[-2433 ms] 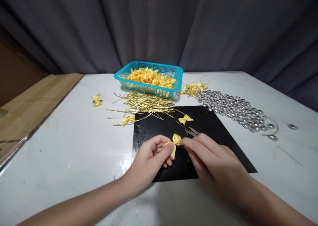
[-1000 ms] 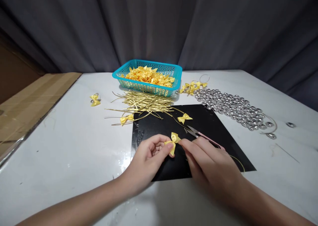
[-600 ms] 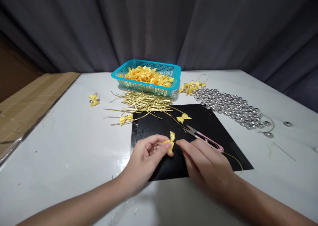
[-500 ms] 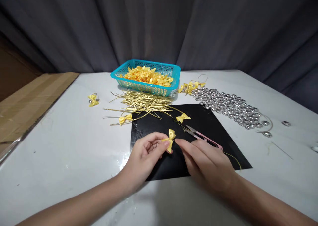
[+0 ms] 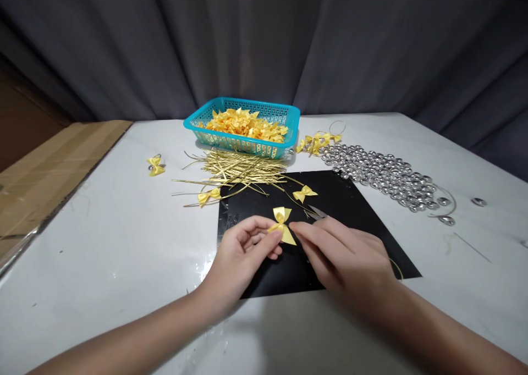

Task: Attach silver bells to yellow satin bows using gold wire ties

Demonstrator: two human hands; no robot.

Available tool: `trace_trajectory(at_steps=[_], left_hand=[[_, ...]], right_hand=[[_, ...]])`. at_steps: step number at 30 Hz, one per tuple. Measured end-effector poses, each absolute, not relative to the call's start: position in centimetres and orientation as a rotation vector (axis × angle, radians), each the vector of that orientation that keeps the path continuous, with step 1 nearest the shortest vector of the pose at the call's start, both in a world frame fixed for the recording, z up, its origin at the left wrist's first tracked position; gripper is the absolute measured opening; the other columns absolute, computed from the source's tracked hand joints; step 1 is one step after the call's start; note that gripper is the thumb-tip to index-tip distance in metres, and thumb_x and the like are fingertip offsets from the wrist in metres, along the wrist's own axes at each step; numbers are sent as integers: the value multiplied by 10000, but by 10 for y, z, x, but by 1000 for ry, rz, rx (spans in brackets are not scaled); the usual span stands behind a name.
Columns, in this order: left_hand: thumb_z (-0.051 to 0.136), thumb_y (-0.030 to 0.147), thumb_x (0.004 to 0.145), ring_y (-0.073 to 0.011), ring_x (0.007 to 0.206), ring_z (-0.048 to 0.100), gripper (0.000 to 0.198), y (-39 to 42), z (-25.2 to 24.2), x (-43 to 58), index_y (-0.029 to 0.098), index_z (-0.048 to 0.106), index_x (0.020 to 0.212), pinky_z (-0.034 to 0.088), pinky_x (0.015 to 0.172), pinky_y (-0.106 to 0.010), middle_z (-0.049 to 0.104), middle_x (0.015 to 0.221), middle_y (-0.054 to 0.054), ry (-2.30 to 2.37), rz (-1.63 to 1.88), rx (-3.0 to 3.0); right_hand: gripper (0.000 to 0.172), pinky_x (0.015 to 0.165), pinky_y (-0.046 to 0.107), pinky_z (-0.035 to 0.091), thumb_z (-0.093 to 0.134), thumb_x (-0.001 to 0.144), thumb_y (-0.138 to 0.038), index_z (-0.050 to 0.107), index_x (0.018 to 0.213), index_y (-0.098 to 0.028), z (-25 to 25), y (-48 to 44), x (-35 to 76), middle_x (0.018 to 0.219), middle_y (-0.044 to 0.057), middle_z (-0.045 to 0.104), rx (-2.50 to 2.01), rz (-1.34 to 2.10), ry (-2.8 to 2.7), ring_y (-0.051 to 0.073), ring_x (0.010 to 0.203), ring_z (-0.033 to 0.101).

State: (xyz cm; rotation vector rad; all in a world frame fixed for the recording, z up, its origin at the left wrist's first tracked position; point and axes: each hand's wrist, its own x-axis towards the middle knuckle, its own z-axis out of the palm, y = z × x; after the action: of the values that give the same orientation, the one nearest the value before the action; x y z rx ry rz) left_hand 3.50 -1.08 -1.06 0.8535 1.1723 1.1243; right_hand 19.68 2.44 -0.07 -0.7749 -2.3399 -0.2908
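Observation:
A yellow ribbon bow is pinched between the thumb and fingers of my left hand, above the black mat. The bow's two loops face me, one up and one down. Close at its right side is my right hand, thumb and fingertips pressed together; whatever they pinch is too small or hidden to make out. Beneath the right hand, the snips show only their blade tips. Another yellow bow lies farther back on the mat, near the blades.
Behind the mat is a heap of gold twist ties, with a bow at its left front. A blue basket holds many yellow bows. Silver beads spread at right. A bow with a bead lies left, near cardboard.
The bow has turned in my left fingers, so its loops show more broadly. My right hand has shifted slightly up and now covers the snips' pink handle.

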Motion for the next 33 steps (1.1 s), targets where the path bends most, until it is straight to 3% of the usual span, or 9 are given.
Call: trace_trajectory(at_steps=[10,16,23,33], left_hand=[[573,268,835,-103,733,545,118,-11,-11,37,166,597,781,433,712,-210,586,773,12,1101,1145,847],[538,325,866,-93,564,527,171,-12,-13,38,159,574,838,416,552,-198,548,601,37,1208,1077,962],[555,347,850,-95,548,518,236,-11,-12,37,150,588,724,415,554,-212,542,598,28,1214,1044,995],[530,342,870,-84,577,505,215,-13,-14,37,156,587,779,405,578,-201,534,648,33,1199,1033,1045]], right_hand=[[282,520,231,352,394,929,-122,660,837,-137,-3,22,197,557,-16,569,-781,-378,-2401,83,459,503],[261,476,228,332,384,885,-73,639,876,-129,-7,19,198,568,-12,560,-790,-351,-2429,89,465,504],[284,444,235,301,350,870,-58,632,886,-82,-12,18,196,501,-15,501,-747,-430,-2432,96,414,450],[297,463,245,293,357,872,-59,653,838,-66,-15,17,193,477,-17,498,-750,-405,-2376,100,404,437]])
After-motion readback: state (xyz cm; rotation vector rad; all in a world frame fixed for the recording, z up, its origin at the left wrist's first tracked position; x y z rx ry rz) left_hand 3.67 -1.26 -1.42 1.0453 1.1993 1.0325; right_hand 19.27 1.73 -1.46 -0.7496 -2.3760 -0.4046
